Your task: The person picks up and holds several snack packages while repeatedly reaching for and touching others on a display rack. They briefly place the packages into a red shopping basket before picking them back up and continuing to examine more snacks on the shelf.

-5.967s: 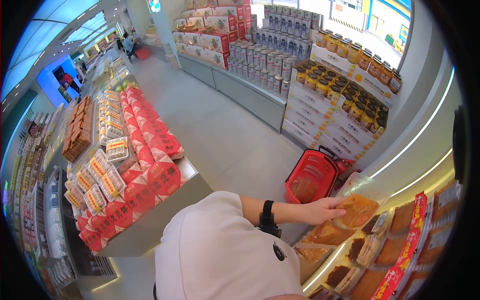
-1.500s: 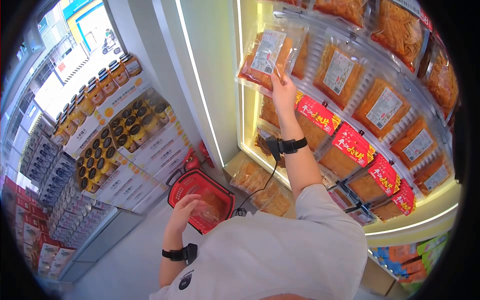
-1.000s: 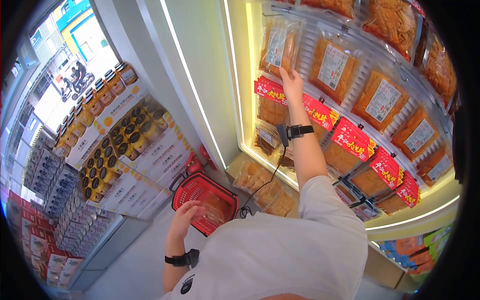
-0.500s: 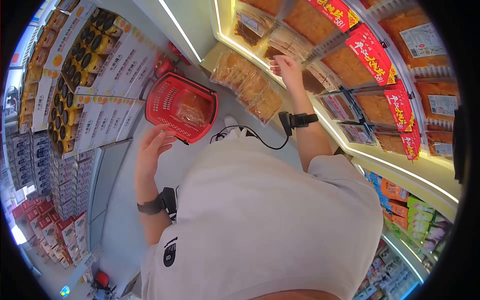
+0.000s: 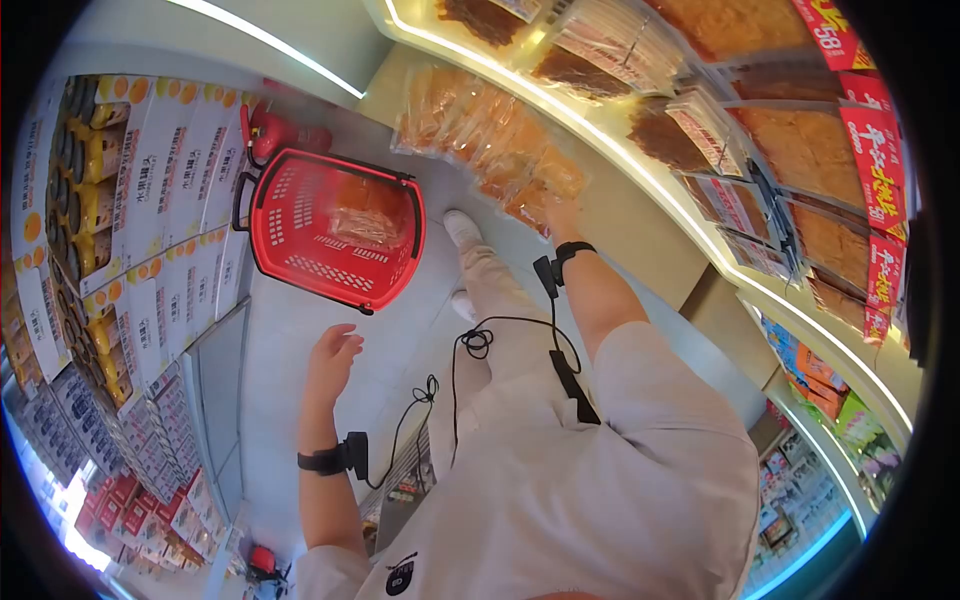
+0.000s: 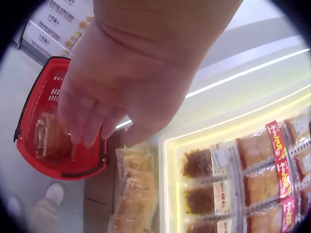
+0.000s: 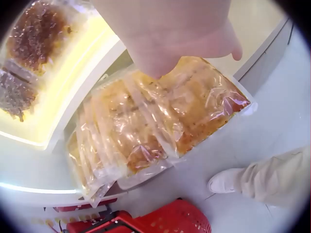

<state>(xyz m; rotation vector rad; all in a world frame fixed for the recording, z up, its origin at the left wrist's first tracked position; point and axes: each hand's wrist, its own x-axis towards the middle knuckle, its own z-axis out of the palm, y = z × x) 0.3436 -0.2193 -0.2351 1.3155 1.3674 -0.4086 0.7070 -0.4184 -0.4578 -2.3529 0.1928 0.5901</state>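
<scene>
My right hand (image 5: 563, 218) is at the near end of a leaning row of clear plastic packets of flat orange-brown food (image 5: 470, 125). In the right wrist view the hand (image 7: 180, 36) overlaps the top edge of the nearest packet (image 7: 206, 104); its fingers are mostly hidden, and I cannot tell whether they grip it. My left hand (image 5: 333, 362) hovers in the air, fingers loosely extended and holding nothing. Beyond it a red shopping basket (image 5: 265, 225) stands on the floor, with a similar packet (image 5: 368, 212) inside. The left wrist view shows the left hand (image 6: 121, 82) overlapping the basket's rim.
Lit shelves of packaged food (image 5: 810, 150) with red price strips (image 5: 872, 150) rise at the right. Stacked white cartons of jars (image 5: 150, 190) stand left, near a red fire extinguisher (image 5: 270, 135). Black cables (image 5: 480, 340) hang before my legs.
My right hand first carried a packet to the upper shelf, left it there, then came down to the packet row near the floor. My gaze tilted downward. The left hand stayed empty near the basket.
</scene>
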